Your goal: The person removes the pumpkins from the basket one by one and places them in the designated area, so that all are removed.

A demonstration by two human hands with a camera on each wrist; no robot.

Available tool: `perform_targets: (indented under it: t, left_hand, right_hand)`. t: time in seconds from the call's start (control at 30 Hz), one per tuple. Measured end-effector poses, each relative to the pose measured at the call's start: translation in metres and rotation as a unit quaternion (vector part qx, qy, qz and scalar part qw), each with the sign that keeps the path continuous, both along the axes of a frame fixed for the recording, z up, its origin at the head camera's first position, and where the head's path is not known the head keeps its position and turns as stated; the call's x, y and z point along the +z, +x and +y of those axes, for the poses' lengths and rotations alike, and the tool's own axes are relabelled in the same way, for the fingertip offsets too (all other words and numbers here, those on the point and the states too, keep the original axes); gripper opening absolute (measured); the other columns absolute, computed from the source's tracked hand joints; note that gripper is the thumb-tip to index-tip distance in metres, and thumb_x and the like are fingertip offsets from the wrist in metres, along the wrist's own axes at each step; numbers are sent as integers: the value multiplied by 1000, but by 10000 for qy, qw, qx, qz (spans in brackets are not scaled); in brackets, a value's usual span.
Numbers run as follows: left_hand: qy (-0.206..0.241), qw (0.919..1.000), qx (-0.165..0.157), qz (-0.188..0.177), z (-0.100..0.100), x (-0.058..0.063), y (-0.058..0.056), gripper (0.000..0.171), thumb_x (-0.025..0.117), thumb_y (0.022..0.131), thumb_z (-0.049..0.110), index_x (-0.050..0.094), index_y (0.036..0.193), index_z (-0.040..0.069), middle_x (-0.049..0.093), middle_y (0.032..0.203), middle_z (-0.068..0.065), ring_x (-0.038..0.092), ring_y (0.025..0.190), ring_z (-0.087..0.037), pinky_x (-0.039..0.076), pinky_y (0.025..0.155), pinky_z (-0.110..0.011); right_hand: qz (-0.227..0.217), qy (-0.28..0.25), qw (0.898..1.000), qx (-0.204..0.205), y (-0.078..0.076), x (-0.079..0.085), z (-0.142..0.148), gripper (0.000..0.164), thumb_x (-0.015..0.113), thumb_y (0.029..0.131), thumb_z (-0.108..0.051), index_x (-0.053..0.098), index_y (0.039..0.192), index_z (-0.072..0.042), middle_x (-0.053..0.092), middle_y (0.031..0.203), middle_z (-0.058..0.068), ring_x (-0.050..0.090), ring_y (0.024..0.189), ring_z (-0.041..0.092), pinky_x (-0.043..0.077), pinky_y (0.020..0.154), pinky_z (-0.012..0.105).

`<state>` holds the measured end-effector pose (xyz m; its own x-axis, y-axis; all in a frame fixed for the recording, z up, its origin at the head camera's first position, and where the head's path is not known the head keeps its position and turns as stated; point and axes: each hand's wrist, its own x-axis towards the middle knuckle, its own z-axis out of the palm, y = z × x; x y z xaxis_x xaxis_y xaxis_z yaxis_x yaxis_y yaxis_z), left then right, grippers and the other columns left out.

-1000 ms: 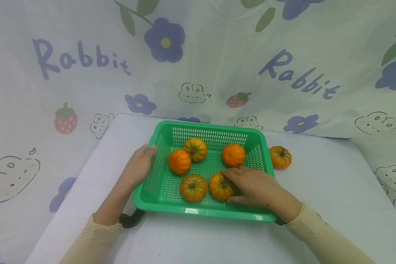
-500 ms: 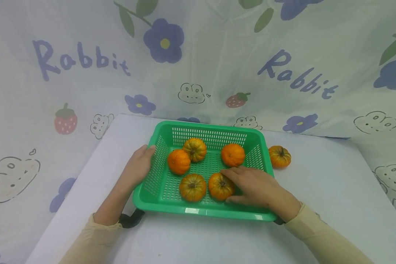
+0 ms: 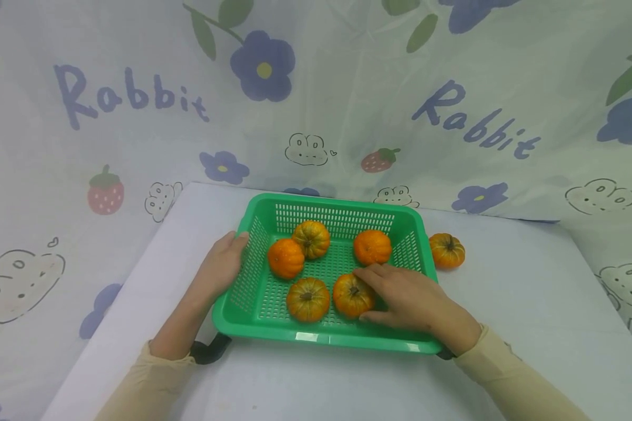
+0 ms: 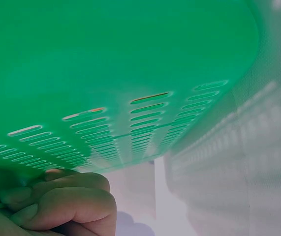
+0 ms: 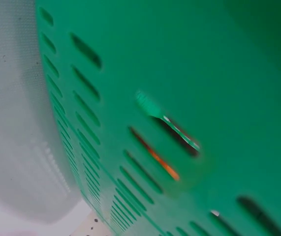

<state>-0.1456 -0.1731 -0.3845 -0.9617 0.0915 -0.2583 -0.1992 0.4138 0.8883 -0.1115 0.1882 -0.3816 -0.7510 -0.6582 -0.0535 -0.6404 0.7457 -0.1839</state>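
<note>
A green plastic basket [image 3: 323, 338] holds several small orange pumpkins. My left hand [image 3: 223, 263] grips its left rim; curled fingers [image 4: 74, 204] show under the rim in the left wrist view. Inside the basket, my right hand [image 3: 408, 298] holds the front right pumpkin [image 3: 351, 301], fingers over its far right side and thumb at its near side. Left of it sits a striped pumpkin [image 3: 308, 300]. Two more touch at the back left, a smooth orange pumpkin [image 3: 285, 258] and a striped green-orange pumpkin [image 3: 312, 238]. Behind my right hand lies another orange pumpkin [image 3: 372, 247]. The right wrist view shows only the basket's outer wall [image 5: 189, 64].
A single striped pumpkin [image 3: 446, 251] lies on the white table [image 3: 532, 304], just outside the basket's right wall. Behind the table hangs a printed curtain [image 3: 316, 76] with flowers, rabbits and strawberries. A black strap [image 3: 210, 349] is at the left wrist.
The pumpkin under my right hand has tipped very slightly, its stem shifting a little away from me and left. The basket and left hand stay where they were.
</note>
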Motion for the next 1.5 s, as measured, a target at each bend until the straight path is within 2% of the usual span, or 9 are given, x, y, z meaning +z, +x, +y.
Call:
perform_targets:
  t: [0.2,0.53,0.67,0.83,1.03,1.17,1.5]
  left_hand:
    - [-57,10000,34,-15,-1,2,0,63,26,113,48,36,153,1,64,109,-25,72,80,-30,64,64,-43]
    - [-332,9994,-77,71,-4,2,-3,62,27,114,46,37,153,-1,64,106,-23,70,79,-28,63,64,-41]
    - [-415,9991,-77,81,-4,3,-5,59,27,114,46,42,146,-2,63,103,-22,69,77,-28,63,63,-41]
    - [-341,9993,-108,98,-4,4,-8,59,27,114,46,44,143,-3,64,102,-22,69,76,-29,63,62,-41]
    - [-179,9998,-107,54,-2,4,-9,59,28,114,46,43,144,-2,64,106,-24,70,79,-31,63,64,-42]
    - [-106,9999,-85,-4,-1,5,-9,60,28,114,46,41,148,-1,65,107,-25,71,81,-32,64,64,-43]
    - [-49,9999,36,-80,2,6,-8,57,30,114,46,43,145,-1,63,107,-23,70,83,-32,64,67,-42]
  right_hand:
    - [167,-28,9998,-59,0,1,0,78,83,87,-52,57,147,-9,65,136,5,65,118,24,58,97,46]
    - [5,-414,9986,-335,2,2,2,81,79,90,-55,52,151,-9,63,142,10,62,126,29,54,103,51]
    - [18,-423,9985,-356,2,2,1,81,78,91,-56,52,152,-10,63,142,9,63,125,28,55,102,50]
    - [-36,-527,9975,-468,3,2,0,85,78,91,-55,47,155,-8,61,145,11,63,126,29,55,102,51]
    - [36,-969,9930,-674,4,3,3,84,80,91,-52,46,154,-9,60,146,11,66,121,29,57,98,51]
    - [142,-1250,9894,-719,6,4,5,84,81,90,-52,47,153,-8,59,146,11,64,123,31,55,100,52]
    - [260,-1633,9824,-868,7,6,12,82,80,91,-51,47,154,-10,57,150,11,59,131,36,52,104,57]
